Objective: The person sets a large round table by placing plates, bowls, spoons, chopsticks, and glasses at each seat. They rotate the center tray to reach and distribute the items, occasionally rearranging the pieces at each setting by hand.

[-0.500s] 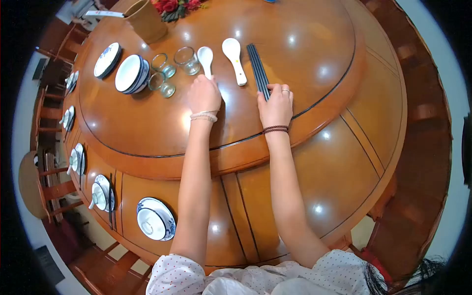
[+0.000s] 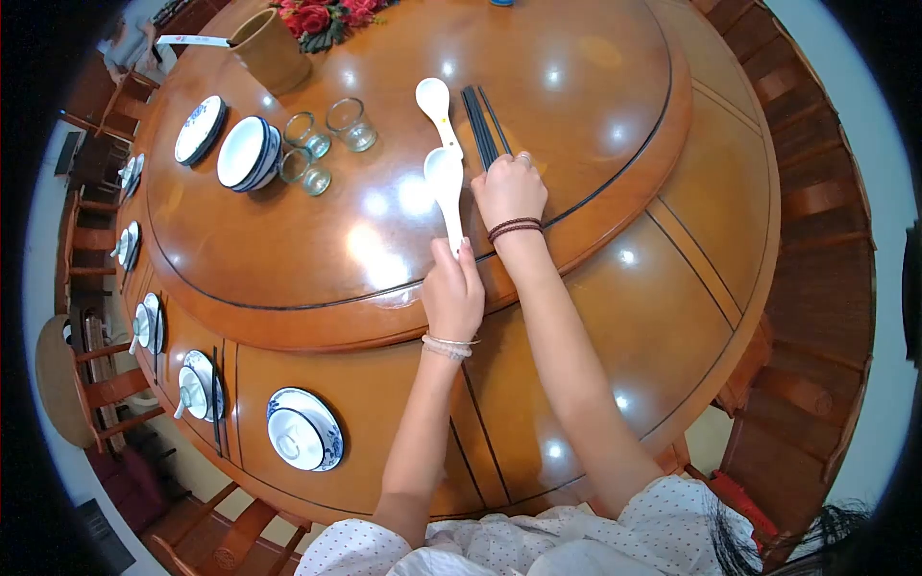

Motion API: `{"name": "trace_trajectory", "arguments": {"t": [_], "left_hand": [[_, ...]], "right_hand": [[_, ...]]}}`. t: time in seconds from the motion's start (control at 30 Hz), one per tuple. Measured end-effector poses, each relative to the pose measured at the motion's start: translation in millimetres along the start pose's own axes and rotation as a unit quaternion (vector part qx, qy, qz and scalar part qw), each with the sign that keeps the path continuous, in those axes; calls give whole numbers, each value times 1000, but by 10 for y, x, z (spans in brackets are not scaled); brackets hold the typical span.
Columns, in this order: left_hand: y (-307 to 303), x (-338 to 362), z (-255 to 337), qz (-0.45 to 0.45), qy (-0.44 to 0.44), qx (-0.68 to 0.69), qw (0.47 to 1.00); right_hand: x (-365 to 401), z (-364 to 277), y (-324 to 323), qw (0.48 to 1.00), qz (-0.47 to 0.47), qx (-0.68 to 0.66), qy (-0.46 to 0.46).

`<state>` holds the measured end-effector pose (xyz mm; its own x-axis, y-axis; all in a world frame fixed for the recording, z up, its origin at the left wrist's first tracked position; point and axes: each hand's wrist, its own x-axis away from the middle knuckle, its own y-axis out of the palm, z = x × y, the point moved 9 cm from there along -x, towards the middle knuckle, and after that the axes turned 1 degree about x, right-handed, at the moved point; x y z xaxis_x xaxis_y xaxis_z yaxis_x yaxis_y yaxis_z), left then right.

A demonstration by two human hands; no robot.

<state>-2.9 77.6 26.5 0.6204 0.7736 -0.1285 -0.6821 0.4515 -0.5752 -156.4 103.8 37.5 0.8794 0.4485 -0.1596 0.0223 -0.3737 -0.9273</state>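
My left hand (image 2: 454,293) pinches the handle end of a white spoon (image 2: 445,180) over the front edge of the turntable (image 2: 317,259). Just beyond it lies another white spoon (image 2: 435,106), its handle end close to the held spoon's bowl. My right hand (image 2: 510,197) is closed round the near ends of several black chopsticks (image 2: 477,125) on the turntable; one chopstick (image 2: 494,117) is spread apart from the bunch.
Small glasses (image 2: 352,127), stacked bowls (image 2: 246,154) and stacked plates (image 2: 200,130) stand at the left. Behind them are a wooden holder (image 2: 271,56) and red flowers (image 2: 312,19). A plate with a bowl (image 2: 296,437) sits at the front left. A person (image 2: 130,43) is far back left.
My left hand has drawn back toward me and rightward with the spoon. My right hand has shifted slightly left, and one chopstick now stands apart from the others.
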Motion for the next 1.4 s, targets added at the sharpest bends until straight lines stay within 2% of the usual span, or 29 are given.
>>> {"name": "trace_trajectory", "arguments": {"t": [0.1, 0.33, 0.53, 0.57, 0.63, 0.67, 0.7, 0.73, 0.77, 0.8, 0.83, 0.87, 0.93, 0.97, 1.03, 1.07, 1.1, 1.13, 1.17, 1.23, 1.33, 1.37, 1.4], "left_hand": [[27, 102, -16, -28, -10, 18, 999], [7, 208, -55, -31, -12, 56, 998], [-71, 270, -61, -34, -16, 108, 993], [-87, 293, -44, -36, -19, 135, 990], [-163, 386, -38, -32, -25, 163, 986], [-210, 488, -38, -38, -19, 167, 985], [-280, 599, -30, -43, -12, 171, 984], [-395, 725, -34, -35, -14, 169, 985], [-524, 881, -49, -35, -21, 177, 983], [-663, 1042, -61, -35, -28, 184, 982], [-798, 1220, -102, -43, -59, 215, 974], [-936, 1385, -152, -35, -68, 215, 974], [-1331, 1805, -290, 8, -82, 255, 963], [-1552, 2015, -364, 17, -104, 239, 965], [-1999, 2388, -550, 62, -126, 220, 965], [-2223, 2546, -664, 91, -133, 209, 965], [-2390, 2722, -872, 108, -172, 207, 957], [-2595, 2802, -995, 150, -144, 210, 955], [-2783, 2890, -1160, 155, -164, 180, 957], [-3080, 2966, -1444, 170, -189, 147, 956], [-3350, 2877, -1762, 140, -177, 78, 971], [-3423, 2813, -1827, 117, -160, 7, 980], [-3483, 2778, -1901, 112, -157, 9, 981]], "right_hand": [[-18, -53, 45, 999, 15, 27, -35], [-66, -16, 14, 999, -8, 16, -35], [122, 76, -196, 998, -2, -66, 4], [230, 83, -271, 988, 24, -152, -8], [562, 45, -430, 945, 76, -314, -56], [752, 67, -315, 932, 13, -361, -35], [995, 42, -269, 888, -9, -460, -17], [1279, 11, -144, 841, -112, -528, 42], [1573, -71, -102, 771, -154, -612, 82], [1842, -142, -141, 766, -166, -614, 91], [2090, -259, -200, 740, -198, -638, 81], [2353, -349, -201, 706, -230, -661, 108], [2844, -564, -132, 659, -288, -689, 92], [3064, -643, -112, 653, -308, -686, 91], [3539, -884, -69, 600, -396, -687, 106], [3719, -970, -49, 594, -406, -687, 103], [3923, -1030, 28, 573, -431, -686, 124], [4100, -1105, 106, 553, -452, -685, 144], [4247, -1172, 155, 528, -463, -692, 168], [4411, -1260, 275, 518, -467, -691, 191], [4597, -1375, 468, 508, -452, -698, 224], [4611, -1402, 522, 529, -431, -694, 231], [4627, -1432, 576, 549, -409, -689, 238]]}}
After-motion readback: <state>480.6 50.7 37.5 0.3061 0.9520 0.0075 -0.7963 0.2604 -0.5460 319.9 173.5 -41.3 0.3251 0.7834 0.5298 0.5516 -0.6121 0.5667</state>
